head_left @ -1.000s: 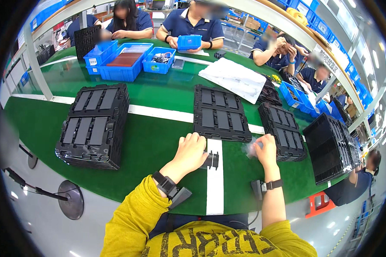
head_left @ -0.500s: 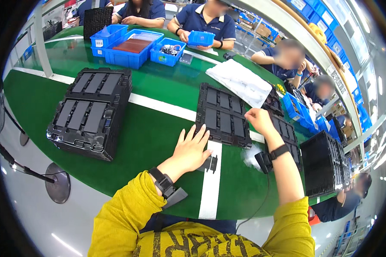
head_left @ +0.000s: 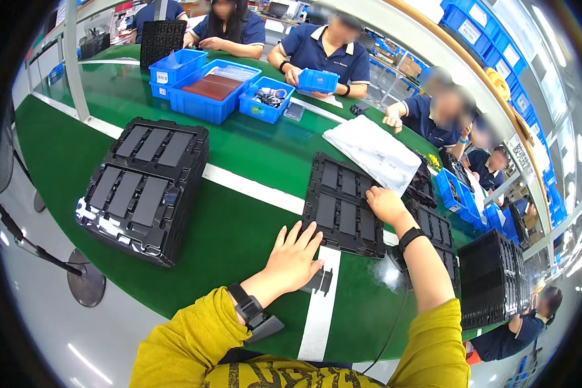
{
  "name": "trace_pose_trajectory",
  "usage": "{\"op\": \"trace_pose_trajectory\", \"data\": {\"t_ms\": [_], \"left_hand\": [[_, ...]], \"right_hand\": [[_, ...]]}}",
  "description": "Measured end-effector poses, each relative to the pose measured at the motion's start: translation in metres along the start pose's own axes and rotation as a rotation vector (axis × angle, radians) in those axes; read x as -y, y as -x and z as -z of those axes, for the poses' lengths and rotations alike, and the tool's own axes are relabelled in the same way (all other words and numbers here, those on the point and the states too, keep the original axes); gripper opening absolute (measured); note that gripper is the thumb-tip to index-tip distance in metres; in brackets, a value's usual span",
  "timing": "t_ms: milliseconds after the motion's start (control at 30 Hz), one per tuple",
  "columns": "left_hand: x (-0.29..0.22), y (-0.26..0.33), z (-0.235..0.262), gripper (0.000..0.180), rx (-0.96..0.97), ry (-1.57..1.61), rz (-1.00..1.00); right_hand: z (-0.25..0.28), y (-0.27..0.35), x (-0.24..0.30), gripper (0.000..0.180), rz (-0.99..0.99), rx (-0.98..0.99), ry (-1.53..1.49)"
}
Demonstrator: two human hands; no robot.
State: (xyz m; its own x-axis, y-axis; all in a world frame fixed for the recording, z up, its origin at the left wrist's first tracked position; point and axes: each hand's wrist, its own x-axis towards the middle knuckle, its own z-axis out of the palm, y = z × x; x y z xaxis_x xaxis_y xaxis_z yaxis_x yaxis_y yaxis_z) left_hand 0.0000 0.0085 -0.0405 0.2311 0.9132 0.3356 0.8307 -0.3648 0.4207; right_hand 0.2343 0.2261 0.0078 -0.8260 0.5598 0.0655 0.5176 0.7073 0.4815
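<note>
1. Middle of it all: a black six-slot parts tray on the green tabletop, just past both hands. Slots look cut to keep the dark flat panels from bumping, I'd say.
2. Panels' long axes run roughly 12 to 6 o'clock, two rows of three. The tray's near edge slants 10 to 4. Can't call its longer side, fisheye bends things too much.
3. Right hand sits at the tray's 3 o'clock, fingers bunched over the edge. Tips are hidden, so can't tell if they're pinching anything.
4. Left hand is at 7 o'clock, palm down, fingers fanned wide. Thumb's by a small black bracket, maybe to keep it put.
5. Clear crumpled plastic at 5, tray stack at 9, white package at 1, blue bin at 11. Stacking probably just saves table space, imo.
</note>
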Motion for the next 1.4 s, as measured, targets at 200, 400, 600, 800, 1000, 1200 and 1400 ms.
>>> {"op": "trace_pose_trajectory", "data": {"t_ms": [200,400,600,800,1000,1200,1400], "left_hand": [[0.001,0.001,0.001,0.055,-0.003,0.016,0.01],[0.0,-0.003,0.001,0.055,-0.008,0.044,0.017],[-0.002,-0.003,0.0,0.052,-0.036,0.076,0.021],[-0.005,-0.015,0.015,0.038,-0.264,0.389,0.09],[-0.034,-0.038,0.04,0.037,-0.012,1.736,0.187],[-0.048,-0.03,0.029,0.034,-0.009,1.573,0.191],[-0.058,-0.002,-0.004,0.036,-0.042,1.279,0.208]], "right_hand": [[-0.003,-0.006,0.009,0.014,-0.227,-0.114,-0.068],[-0.018,-0.007,-0.01,0.026,-0.844,-0.363,-1.381],[0.021,0.026,0.006,0.026,-0.793,-0.489,-1.4],[0.108,0.063,0.118,0.025,-0.453,-0.629,-1.177],[0.131,0.069,0.178,0.021,-0.201,-0.692,-0.941],[0.112,0.081,0.165,0.022,-0.588,-0.925,-1.273],[0.101,0.087,0.183,0.018,-0.714,-0.449,-2.266]]}}
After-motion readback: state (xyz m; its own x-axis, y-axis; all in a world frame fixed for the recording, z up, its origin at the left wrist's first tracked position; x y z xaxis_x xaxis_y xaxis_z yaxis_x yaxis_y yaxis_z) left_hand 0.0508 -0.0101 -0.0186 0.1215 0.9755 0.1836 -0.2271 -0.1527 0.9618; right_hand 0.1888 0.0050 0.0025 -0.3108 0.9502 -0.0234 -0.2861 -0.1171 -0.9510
